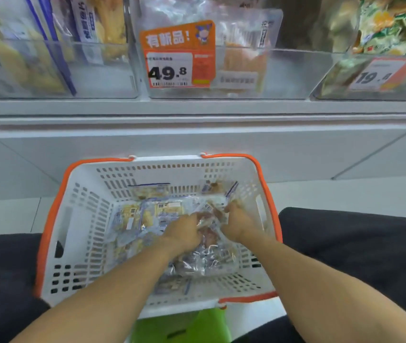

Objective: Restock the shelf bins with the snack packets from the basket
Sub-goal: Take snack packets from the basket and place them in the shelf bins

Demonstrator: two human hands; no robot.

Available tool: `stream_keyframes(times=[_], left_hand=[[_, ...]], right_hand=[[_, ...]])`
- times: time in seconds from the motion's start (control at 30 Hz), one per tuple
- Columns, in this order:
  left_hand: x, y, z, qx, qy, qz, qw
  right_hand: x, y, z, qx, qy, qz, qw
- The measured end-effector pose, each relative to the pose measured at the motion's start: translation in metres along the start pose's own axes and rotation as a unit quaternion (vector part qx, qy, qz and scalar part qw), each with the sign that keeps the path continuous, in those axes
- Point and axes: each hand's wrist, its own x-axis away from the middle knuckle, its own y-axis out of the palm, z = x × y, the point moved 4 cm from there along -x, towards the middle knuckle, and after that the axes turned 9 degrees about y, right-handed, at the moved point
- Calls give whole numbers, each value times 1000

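Snack packets (147, 219) lie in the basket (78, 194), where our left hand (184, 235) and right hand (238, 224) clamp fingers on one clear packet (209, 233); next we probably lift it to a shelf bin (246, 78).

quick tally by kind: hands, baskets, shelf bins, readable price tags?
Hands: 2, left hand and right hand, both in the packets
Baskets: 1, white basket with orange rim
Shelf bins: 3, left bin, middle bin, right bin
Price tags: 2, 49.8 tag, 19 tag
Total: 8
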Motion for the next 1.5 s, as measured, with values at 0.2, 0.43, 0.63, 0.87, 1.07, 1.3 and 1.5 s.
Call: stream_keyframes(times=[0.2,0.43,0.63,0.87,1.07,1.3,1.5], left_hand=[[19,58,-27,-130,11,-100,986],[11,55,-38,1,-27,-75,997],[7,34,-39,134,-66,-49,988],[25,38,-28,277,-99,-162,942],[29,44,-43,523,-208,-110,819],[19,-14,-45,737,-189,93,642],[26,-55,-46,794,-77,136,587]], right_hand=[[9,60,10,32,71,-109,991],[4,42,-9,-23,32,22,999],[-6,36,-21,-147,76,-63,984],[4,52,-16,103,13,-94,990],[22,34,-62,56,-95,-99,989],[26,-26,-84,-226,-173,-142,948],[19,-61,-74,-354,-118,-78,924]])
